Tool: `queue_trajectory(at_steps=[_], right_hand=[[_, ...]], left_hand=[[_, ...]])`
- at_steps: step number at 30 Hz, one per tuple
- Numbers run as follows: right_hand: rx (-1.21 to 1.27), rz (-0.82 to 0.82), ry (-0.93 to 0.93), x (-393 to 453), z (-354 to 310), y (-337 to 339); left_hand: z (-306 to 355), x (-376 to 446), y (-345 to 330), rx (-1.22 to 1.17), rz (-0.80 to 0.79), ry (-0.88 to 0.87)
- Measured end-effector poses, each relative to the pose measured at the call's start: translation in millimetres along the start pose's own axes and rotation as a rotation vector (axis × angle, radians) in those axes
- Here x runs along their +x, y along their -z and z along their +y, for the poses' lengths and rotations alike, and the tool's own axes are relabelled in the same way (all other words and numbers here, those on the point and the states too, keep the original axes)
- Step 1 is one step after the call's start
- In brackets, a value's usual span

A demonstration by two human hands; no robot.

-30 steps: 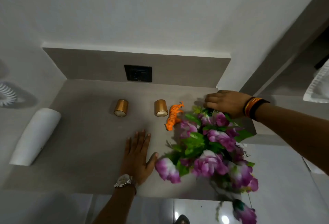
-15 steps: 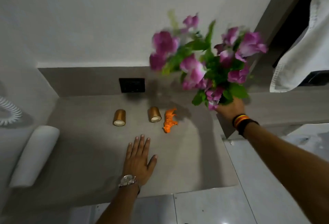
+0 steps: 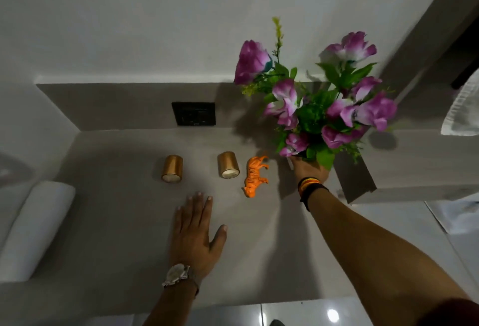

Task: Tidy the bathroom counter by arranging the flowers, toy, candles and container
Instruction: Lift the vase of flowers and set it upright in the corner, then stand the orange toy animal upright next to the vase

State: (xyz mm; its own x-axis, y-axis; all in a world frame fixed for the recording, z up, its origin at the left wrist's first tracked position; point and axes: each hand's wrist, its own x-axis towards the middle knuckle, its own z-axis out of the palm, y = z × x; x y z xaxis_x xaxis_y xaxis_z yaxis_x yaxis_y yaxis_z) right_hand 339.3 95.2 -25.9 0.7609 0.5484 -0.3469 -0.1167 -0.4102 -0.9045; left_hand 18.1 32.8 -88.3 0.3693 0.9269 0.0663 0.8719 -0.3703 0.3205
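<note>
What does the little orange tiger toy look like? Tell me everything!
The tiger toy is small, bright orange with thin dark stripes, and looks like plastic. It lies on its side on the grey counter, head toward the person, legs pointing right. It sits just right of the nearer gold candle. Neither hand touches it.

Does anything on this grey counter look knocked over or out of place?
Yes: the orange toy tiger lies on its side beside the right gold candle holder. Both gold candle holders stand upright. The purple artificial flowers are upright, gripped by the right hand.
</note>
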Motion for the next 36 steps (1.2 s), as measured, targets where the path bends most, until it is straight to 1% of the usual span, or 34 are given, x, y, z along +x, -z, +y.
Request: queue_trajectory(at_steps=[2,3,5,7,10,13,15,19,22,23,25,26,27,29,30,31,33,36], right_hand=[[-0.028,0.044,0.126,4,0,-4],[-0.037,0.050,0.153,6,0,-6],[-0.045,0.032,0.146,14,2,-8],[-0.055,0.025,0.089,14,8,-8],[-0.060,0.043,0.142,9,10,-6],[-0.104,0.082,0.133,10,13,-3],[-0.076,0.122,0.108,12,16,-2],[-0.035,0.121,0.060,16,14,-2],[-0.144,0.161,0.142,19,13,-3],[-0.142,0.130,0.126,21,14,-2],[-0.049,0.057,0.072,7,13,2],[-0.006,0.082,0.086,-5,12,4],[0.005,0.140,0.124,-20,11,7],[-0.086,0.250,0.163,-60,14,10],[-0.157,0.256,0.188,-81,17,9],[-0.240,0.221,0.244,-98,20,6],[-0.422,0.085,0.403,-125,24,-5],[-0.670,-0.105,0.522,-141,18,-27]], left_hand=[[1,0,0,-0.004,0.006,0.000],[1,0,0,-0.001,0.007,0.000],[2,0,0,0.005,0.007,-0.001],[1,1,1,0.014,-0.002,0.005],[1,1,1,0.016,0.000,0.000],[0,1,1,0.015,-0.008,-0.001],[0,1,1,0.017,-0.017,0.004],[-1,2,0,0.019,-0.022,0.002],[-1,2,0,0.009,-0.012,-0.005],[-1,3,0,0.009,-0.008,-0.007],[-1,2,0,0.008,-0.006,-0.010],[-1,2,0,0.007,-0.004,-0.010],[-1,2,1,0.005,-0.003,-0.010],[0,2,3,-0.012,-0.005,-0.008],[0,2,4,-0.021,-0.009,-0.009],[1,2,5,-0.025,-0.018,-0.007],[-1,1,6,-0.025,-0.031,0.017],[-15,-4,10,-0.008,-0.013,0.077]])
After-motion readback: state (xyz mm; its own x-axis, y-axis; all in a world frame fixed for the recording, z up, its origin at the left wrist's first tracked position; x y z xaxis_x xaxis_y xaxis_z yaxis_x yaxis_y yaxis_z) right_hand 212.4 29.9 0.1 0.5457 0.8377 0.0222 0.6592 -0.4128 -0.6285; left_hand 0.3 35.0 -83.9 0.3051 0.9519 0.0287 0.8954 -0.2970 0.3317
